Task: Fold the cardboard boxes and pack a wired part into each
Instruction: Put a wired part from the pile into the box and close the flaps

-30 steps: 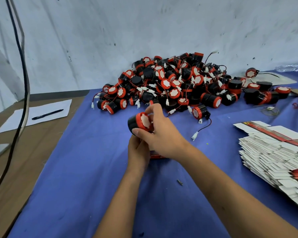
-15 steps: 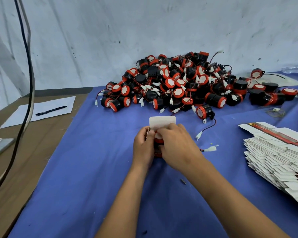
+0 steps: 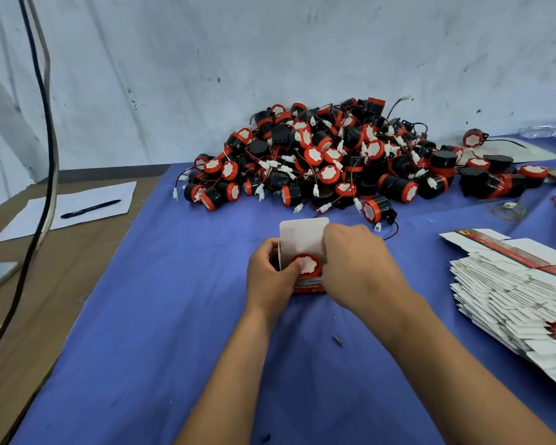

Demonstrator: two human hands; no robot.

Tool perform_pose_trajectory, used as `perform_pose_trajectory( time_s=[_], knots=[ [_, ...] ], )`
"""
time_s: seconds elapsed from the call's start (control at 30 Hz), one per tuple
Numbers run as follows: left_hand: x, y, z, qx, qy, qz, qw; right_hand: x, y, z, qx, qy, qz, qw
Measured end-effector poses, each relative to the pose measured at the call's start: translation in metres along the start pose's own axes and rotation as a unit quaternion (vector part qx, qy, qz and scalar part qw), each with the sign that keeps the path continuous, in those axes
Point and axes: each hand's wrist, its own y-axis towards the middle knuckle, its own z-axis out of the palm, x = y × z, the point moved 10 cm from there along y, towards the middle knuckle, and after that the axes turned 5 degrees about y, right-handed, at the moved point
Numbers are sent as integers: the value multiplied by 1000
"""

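A small red and white cardboard box [image 3: 302,237] stands on the blue cloth at the centre, its white top flap up. Inside it sits a wired part [image 3: 306,264], showing its red ring and white face. My left hand [image 3: 268,276] grips the box's left side, thumb over its open front. My right hand [image 3: 353,261] covers the box's right side with fingers curled at its edge. A large pile of black and red wired parts [image 3: 328,155] lies behind. A stack of flat unfolded boxes [image 3: 514,290] lies to the right.
Blue cloth [image 3: 174,316] covers the table. A pen [image 3: 90,204] lies on a white sheet [image 3: 68,210] at the left on the brown surface. Black cables [image 3: 45,123] hang at the far left. A small scrap [image 3: 338,340] lies by my right forearm.
The wired part went from my right hand above the box down into the box. Its loose white connector, visible to the right earlier, is out of sight. The flap stands up.
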Motion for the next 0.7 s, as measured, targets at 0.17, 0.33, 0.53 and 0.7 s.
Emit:
perform_pose_trajectory(
  time_s=[0.17,0.33,0.53,0.7],
  knots=[
    [1,2,-1,-11,38,-7,999,11,17,11,-31,91,-4,995],
    [7,2,-4,-29,61,-27,997,7,20,17,-58,66,-9,996],
    [9,0,-6,-31,92,-51,994,18,25,16,-72,46,14,996],
    [6,2,-8,-39,124,-29,991,32,23,32,-64,10,-23,998]
  ],
)
